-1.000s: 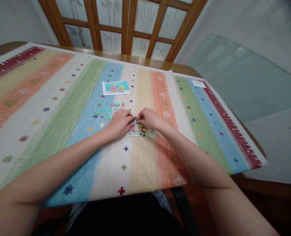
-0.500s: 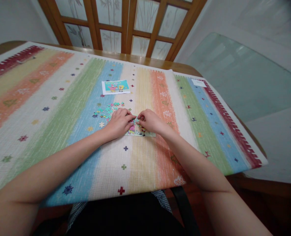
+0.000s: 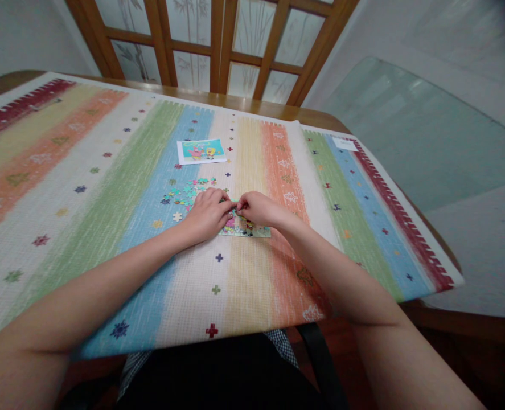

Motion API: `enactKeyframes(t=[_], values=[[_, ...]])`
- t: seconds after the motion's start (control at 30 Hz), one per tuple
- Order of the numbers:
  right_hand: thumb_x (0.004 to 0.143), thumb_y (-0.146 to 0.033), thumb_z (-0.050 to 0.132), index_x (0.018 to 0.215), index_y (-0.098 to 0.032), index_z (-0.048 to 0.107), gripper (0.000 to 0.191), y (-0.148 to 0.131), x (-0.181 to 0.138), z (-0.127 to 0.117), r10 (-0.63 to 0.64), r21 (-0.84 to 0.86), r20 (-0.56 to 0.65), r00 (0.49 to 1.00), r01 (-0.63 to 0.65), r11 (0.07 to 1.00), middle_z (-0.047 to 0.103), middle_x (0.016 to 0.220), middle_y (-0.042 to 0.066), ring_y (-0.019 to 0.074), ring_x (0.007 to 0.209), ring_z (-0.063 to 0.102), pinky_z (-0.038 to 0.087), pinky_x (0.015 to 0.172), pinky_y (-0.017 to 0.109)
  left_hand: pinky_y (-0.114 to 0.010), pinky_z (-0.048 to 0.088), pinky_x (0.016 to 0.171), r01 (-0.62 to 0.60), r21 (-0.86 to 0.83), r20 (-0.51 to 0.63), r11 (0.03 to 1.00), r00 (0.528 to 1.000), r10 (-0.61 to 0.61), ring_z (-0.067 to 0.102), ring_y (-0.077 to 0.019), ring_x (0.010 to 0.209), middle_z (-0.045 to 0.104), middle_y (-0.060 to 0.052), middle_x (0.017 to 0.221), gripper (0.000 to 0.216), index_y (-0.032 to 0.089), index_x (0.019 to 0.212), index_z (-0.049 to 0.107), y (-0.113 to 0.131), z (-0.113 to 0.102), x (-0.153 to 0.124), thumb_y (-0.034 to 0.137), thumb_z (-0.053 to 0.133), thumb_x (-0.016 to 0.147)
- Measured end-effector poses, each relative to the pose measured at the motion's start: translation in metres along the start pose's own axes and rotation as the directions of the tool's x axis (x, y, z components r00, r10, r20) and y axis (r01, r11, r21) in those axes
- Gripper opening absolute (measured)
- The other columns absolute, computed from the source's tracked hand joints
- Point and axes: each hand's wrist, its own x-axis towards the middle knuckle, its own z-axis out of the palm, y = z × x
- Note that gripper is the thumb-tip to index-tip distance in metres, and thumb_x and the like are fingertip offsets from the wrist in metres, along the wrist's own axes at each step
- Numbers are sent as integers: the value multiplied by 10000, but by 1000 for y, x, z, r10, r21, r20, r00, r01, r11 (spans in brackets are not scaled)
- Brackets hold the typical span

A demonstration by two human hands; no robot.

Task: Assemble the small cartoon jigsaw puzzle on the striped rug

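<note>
A partly covered jigsaw puzzle (image 3: 258, 232) lies on the cloth under both hands, with pink and yellow figures showing near its lower edge. My left hand (image 3: 210, 210) rests over its left side, fingers stretched to the right and thumb apart from the index finger. Close to that index fingertip, my right hand (image 3: 254, 208) is closed in a pinch over the puzzle's upper part. Whatever the pinch holds is hidden by the fingers. Loose jigsaw pieces (image 3: 188, 191), mostly turquoise, are scattered beyond and left of my left hand. One pale piece (image 3: 177, 216) lies apart, nearer me.
Beyond the pieces lies a picture card (image 3: 201, 151) with a pink and a yellow cartoon figure on turquoise. A small white paper (image 3: 345, 144) is at the far right. The striped tablecloth (image 3: 150, 171) covers a wooden table; a glass-paned wooden door (image 3: 218, 51) stands behind.
My right hand's fingers have shifted slightly left, closer to the left index fingertip, and its wrist has turned a little. My left hand stays nearly in place.
</note>
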Motion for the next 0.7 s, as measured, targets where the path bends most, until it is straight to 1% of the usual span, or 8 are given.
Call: enactKeyframes(t=[0.07, 0.13, 0.2, 0.3, 0.37, 0.5, 0.6, 0.7], values=[[852, -102, 668, 858, -153, 719, 72, 1, -1, 1, -2, -9, -35, 999, 2, 1000, 720, 811, 69, 172, 749, 644, 446, 681, 275, -452, 395, 1003, 0, 2, -6, 1000, 1000, 0, 488, -290, 1146, 601, -109, 1193, 331, 235, 1289, 688, 0, 0, 0, 275, 556, 989], [808, -82, 698, 953, -147, 700, 159, 5, -2, 3, 16, 21, -102, 995, -14, 1000, 725, 870, 70, 179, 797, 652, 450, 685, 272, -452, 392, 1010, 2, -10, 2, 1000, 1000, -2, 488, -289, 1152, 598, -107, 1203, 350, 238, 1312, 678, 1, 0, 1, 269, 557, 985], [802, -76, 698, 1020, -151, 671, 232, 8, -3, 6, 36, 90, -139, 990, -24, 996, 719, 883, 56, 173, 804, 650, 451, 678, 266, -459, 390, 1016, 11, -17, 11, 1000, 1000, -11, 483, -296, 1169, 596, -107, 1214, 355, 240, 1315, 678, 1, -1, 1, 269, 566, 979], [830, -99, 689, 988, -162, 654, 174, 11, -6, 10, 44, 188, -153, 987, -15, 982, 691, 817, 26, 153, 740, 624, 443, 659, 263, -470, 391, 1019, 27, -21, 18, 999, 999, -27, 479, -308, 1185, 596, -113, 1224, 348, 229, 1297, 686, 2, -2, 1, 276, 586, 967], [823, -95, 692, 966, -162, 654, 162, 12, -7, 10, 34, 253, -169, 985, 10, 968, 669, 780, 8, 140, 713, 604, 437, 651, 259, -474, 392, 1025, 28, -24, 22, 999, 999, -28, 483, -308, 1183, 598, -116, 1223, 343, 221, 1287, 688, 2, -3, 1, 268, 588, 962], [810, -113, 686, 956, -166, 696, 155, 15, -12, 3, 3, 368, -141, 990, 50, 928, 621, 724, -22, 126, 680, 565, 429, 634, 251, -469, 403, 1033, 37, -49, 34, 998, 999, -35, 489, -302, 1189, 599, -112, 1219, 355, 220, 1301, 676, 0, -4, 2, 267, 592, 960], [818, -144, 657, 952, -170, 725, 152, 18, -19, -5, -7, 467, -122, 993, 63, 882, 608, 715, -23, 127, 681, 568, 441, 646, 255, -467, 406, 1038, 26, -66, 43, 997, 999, -23, 495, -298, 1183, 600, -106, 1203, 355, 219, 1301, 674, -3, -5, 4, 292, 604, 961], [823, -171, 660, 942, -167, 693, 123, 20, -26, -7, 50, 612, -163, 985, 61, 789, 643, 741, -8, 140, 709, 619, 476, 680, 269, -456, 411, 1035, 1, -75, 25, 997, 1000, 1, 503, -287, 1166, 606, -95, 1189, 328, 230, 1272, 684, -6, -4, 4, 305, 611, 962]])
